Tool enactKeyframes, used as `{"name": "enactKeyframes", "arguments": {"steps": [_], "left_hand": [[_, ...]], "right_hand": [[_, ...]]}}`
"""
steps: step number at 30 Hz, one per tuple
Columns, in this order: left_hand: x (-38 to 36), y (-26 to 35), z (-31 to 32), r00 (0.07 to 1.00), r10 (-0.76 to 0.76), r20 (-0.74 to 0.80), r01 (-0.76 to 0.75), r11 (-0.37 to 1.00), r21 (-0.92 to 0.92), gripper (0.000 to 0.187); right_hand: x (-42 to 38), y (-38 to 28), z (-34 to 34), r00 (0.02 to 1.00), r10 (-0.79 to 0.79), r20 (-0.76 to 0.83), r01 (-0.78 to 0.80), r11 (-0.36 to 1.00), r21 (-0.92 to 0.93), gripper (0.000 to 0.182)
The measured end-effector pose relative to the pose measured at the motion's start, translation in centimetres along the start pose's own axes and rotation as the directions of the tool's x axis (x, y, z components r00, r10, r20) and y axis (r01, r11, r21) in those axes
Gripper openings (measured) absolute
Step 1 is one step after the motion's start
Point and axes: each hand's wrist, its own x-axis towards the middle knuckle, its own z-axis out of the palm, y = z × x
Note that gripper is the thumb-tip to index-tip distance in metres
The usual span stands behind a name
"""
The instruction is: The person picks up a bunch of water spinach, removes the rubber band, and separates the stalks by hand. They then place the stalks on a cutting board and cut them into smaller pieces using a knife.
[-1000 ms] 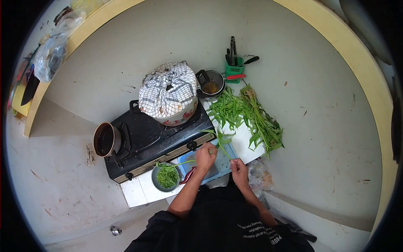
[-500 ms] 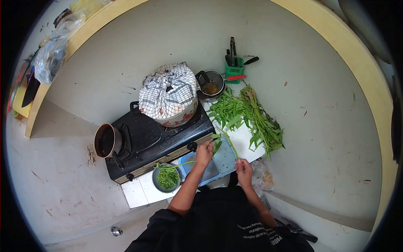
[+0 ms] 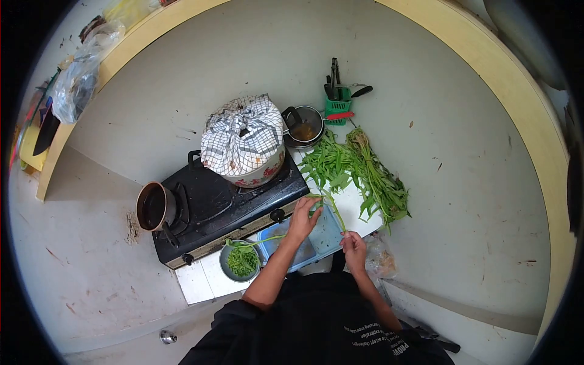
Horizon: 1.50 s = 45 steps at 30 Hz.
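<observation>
A: From the head view, what is each hand doing?

B: The right hand [image 3: 354, 250] pinches one green stem [image 3: 336, 212] near its closer end, a narrow grip. The left hand [image 3: 301, 222] is at the leafy top; whether its fingers close on anything, I cannot tell.

A: Where's the stem, and which way does it point?

B: Between the hands, over the right edge of the tray [image 3: 326, 234]. Its long axis runs from the right fingertips away from the body, leaning a little left; the top bends toward the left hand.

A: The step in hand?

B: Working at one stem's leafy end, I'd judge. The next move seems to call for a steady right pinch and a sure left hold.

A: Around the grip?

B: The bunch [image 3: 384, 182] lies beyond it, rightward; the bowl [image 3: 237, 278] sits left.
</observation>
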Motion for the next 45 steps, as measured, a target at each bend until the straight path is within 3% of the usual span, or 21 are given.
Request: {"name": "enactKeyframes", "arguments": {"steps": [8, 11, 14, 17, 20, 21, 24, 28, 29, 32, 33, 37, 40, 41, 45], "left_hand": [[0.0, -0.8, 0.0, 0.979, -0.201, 0.044, 0.203, 0.979, -0.027, 0.020], [0.1, 0.1, -1.0, 0.955, -0.294, 0.035, 0.290, 0.953, 0.085, 0.020], [-0.3, -0.6, -0.2, 0.939, -0.338, -0.069, 0.343, 0.935, 0.091, 0.021], [-0.4, -1.6, 0.6, 0.854, -0.470, -0.223, 0.504, 0.854, 0.131, 0.021], [1.1, -2.3, -1.8, 0.819, -0.533, -0.212, 0.560, 0.824, 0.091, 0.023], [1.5, -2.6, -2.3, 0.896, -0.420, -0.146, 0.431, 0.900, 0.055, 0.023], [2.2, -2.7, -2.3, 0.963, -0.265, -0.041, 0.267, 0.961, 0.077, 0.023], [1.2, -4.4, 0.0, 0.928, -0.368, 0.060, 0.366, 0.929, 0.052, 0.026], [1.1, -3.7, 0.2, 0.909, -0.389, 0.150, 0.389, 0.921, 0.029, 0.030], [-0.5, -5.2, 2.0, 0.925, -0.312, 0.216, 0.295, 0.949, 0.112, 0.034], [-0.4, -4.5, 1.7, 0.913, -0.338, 0.230, 0.317, 0.940, 0.125, 0.035], [1.5, -1.0, -0.3, 0.963, -0.265, 0.041, 0.264, 0.964, 0.029, 0.025], [3.1, 1.9, -1.9, 0.998, 0.013, -0.063, -0.008, 0.997, 0.081, 0.026], [3.4, 1.9, -2.2, 0.996, 0.084, 0.015, -0.085, 0.987, 0.135, 0.035], [4.3, 3.0, -2.8, 0.965, 0.152, 0.215, -0.205, 0.946, 0.250, 0.035]], "right_hand": [[-0.1, -0.2, 0.1, 1.000, -0.017, 0.008, 0.017, 1.000, 0.014, 0.025], [-0.3, -0.2, 0.0, 0.999, -0.005, 0.035, 0.006, 1.000, -0.021, 0.023], [-0.2, 0.1, 0.8, 0.995, -0.090, 0.048, 0.095, 0.991, -0.096, 0.022], [-0.2, 1.0, 1.3, 0.994, -0.106, 0.011, 0.107, 0.991, -0.082, 0.021], [-0.7, -0.3, -0.8, 0.994, -0.077, -0.078, 0.067, 0.991, -0.120, 0.020], [-0.6, -0.1, -1.5, 0.994, -0.069, -0.088, 0.061, 0.993, -0.097, 0.020], [-0.4, 1.2, -2.8, 0.993, -0.047, -0.107, 0.045, 0.999, -0.026, 0.021], [0.3, 2.0, -3.2, 0.990, -0.062, -0.125, 0.062, 0.998, -0.007, 0.019], [0.4, 1.9, -3.2, 0.989, -0.068, -0.129, 0.067, 0.998, -0.017, 0.019], [0.4, 1.1, -2.9, 0.981, -0.158, -0.109, 0.143, 0.981, -0.130, 0.018], [0.4, 1.0, -2.9, 0.985, -0.145, -0.097, 0.131, 0.981, -0.140, 0.018], [0.2, 0.7, -3.0, 0.983, -0.164, -0.081, 0.144, 0.968, -0.206, 0.017], [0.2, 0.6, -2.9, 0.983, -0.169, -0.068, 0.148, 0.957, -0.248, 0.016], [0.2, 0.6, -2.9, 0.985, -0.163, -0.061, 0.142, 0.956, -0.258, 0.015], [0.5, -0.4, -2.4, 0.974, -0.226, -0.025, 0.205, 0.919, -0.335, 0.014]]}}
